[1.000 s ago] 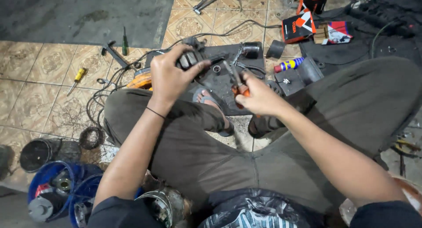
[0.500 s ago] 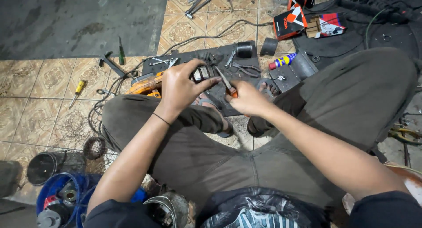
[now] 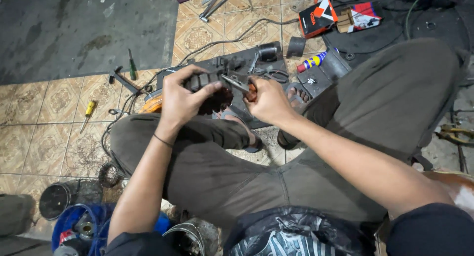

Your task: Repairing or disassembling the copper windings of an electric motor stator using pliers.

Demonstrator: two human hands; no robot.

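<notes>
Both hands have drawn nearer since earlier. The left hand (image 3: pixel 180 100) grips a dark ribbed metal motor part (image 3: pixel 207 88) above the knees; the right hand (image 3: pixel 269 100) clasps orange-handled pliers (image 3: pixel 242 84), tips touching it.

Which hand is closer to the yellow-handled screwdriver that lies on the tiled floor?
Left. The left hand holds a dark part to the right of the yellow-handled screwdriver; the right hand, holding pliers, is farther right.

screwdriver (image 3: pixel 89 109) left of knees | spray can (image 3: pixel 312 62) ahead-right on mat (image 3: pixel 316 81)
</notes>
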